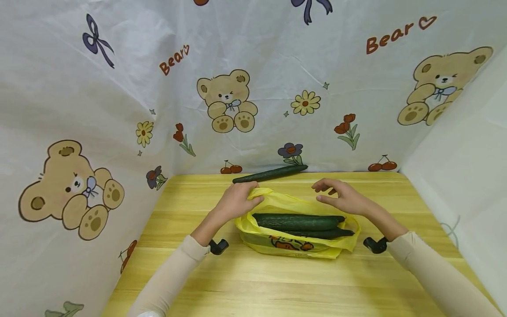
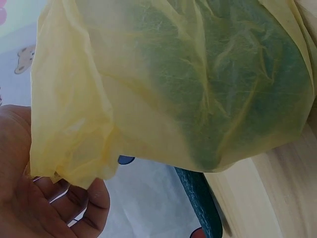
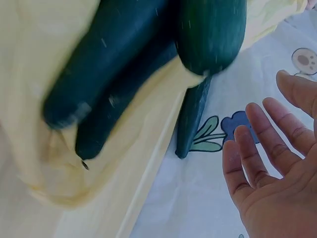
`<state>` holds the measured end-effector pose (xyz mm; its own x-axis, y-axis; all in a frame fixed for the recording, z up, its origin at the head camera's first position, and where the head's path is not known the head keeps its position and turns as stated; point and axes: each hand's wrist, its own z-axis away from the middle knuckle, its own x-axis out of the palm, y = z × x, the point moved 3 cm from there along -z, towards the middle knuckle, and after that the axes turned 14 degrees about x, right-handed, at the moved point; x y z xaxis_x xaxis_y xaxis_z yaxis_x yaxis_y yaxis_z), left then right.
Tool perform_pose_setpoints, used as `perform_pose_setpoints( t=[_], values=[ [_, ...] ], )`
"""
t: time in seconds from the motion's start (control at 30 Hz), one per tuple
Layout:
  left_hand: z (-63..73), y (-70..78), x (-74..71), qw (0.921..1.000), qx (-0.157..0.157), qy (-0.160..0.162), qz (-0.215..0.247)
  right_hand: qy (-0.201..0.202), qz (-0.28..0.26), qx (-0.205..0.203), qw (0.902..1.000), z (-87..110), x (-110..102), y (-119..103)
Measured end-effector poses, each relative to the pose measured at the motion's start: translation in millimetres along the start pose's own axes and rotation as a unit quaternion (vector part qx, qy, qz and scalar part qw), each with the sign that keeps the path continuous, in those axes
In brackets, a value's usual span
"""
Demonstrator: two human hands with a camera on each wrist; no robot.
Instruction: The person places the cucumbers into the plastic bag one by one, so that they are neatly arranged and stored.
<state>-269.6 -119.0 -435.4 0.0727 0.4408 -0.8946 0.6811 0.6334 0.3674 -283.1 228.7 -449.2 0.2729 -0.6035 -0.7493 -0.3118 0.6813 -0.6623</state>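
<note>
A yellow plastic bag (image 1: 293,251) lies on the table with its mouth open upward. Inside it dark green cucumbers (image 1: 299,221) lie side by side, and the right wrist view shows their ends (image 3: 91,141) near the bag's edge. My left hand (image 1: 237,200) pinches the bag's left rim between thumb and fingers; the left wrist view has the gathered plastic (image 2: 81,163) at the fingertips. My right hand (image 1: 344,198) hovers above the bag's right end, fingers spread and holding nothing. Another cucumber (image 1: 271,174) rests behind the bag, against the back cloth.
The wooden table (image 1: 277,286) is walled by white cloth (image 1: 273,57) printed with bears and flowers at the back and left. Black wrist mounts (image 1: 375,245) sit under both wrists. A thin pale cord (image 1: 453,231) hangs at the right side.
</note>
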Motion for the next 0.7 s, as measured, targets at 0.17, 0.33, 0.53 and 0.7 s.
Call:
perform_pose_setpoints(
  t=[0.17, 0.33, 0.53, 0.7],
  values=[
    [2.1, -1.8, 1.8, 1.0, -0.001, -0.004, 0.006, -0.005, 0.005, 0.019, 0.9998, -29.2, -5.9, 15.2],
    [-0.4, -2.8, 4.5, 0.9999, -0.002, -0.013, 0.003, -0.001, -0.027, 0.04, 0.9989, -57.0, -13.6, 37.6],
    [0.4, -3.3, 4.4, 1.0, -0.004, -0.005, 0.005, -0.008, -0.019, 0.057, 0.9982, -89.2, -8.8, 47.3],
    [1.5, -4.2, 7.0, 0.9998, -0.002, 0.0, 0.018, -0.035, 0.005, 0.062, 0.9974, -112.8, -2.0, 48.9]
  ],
)
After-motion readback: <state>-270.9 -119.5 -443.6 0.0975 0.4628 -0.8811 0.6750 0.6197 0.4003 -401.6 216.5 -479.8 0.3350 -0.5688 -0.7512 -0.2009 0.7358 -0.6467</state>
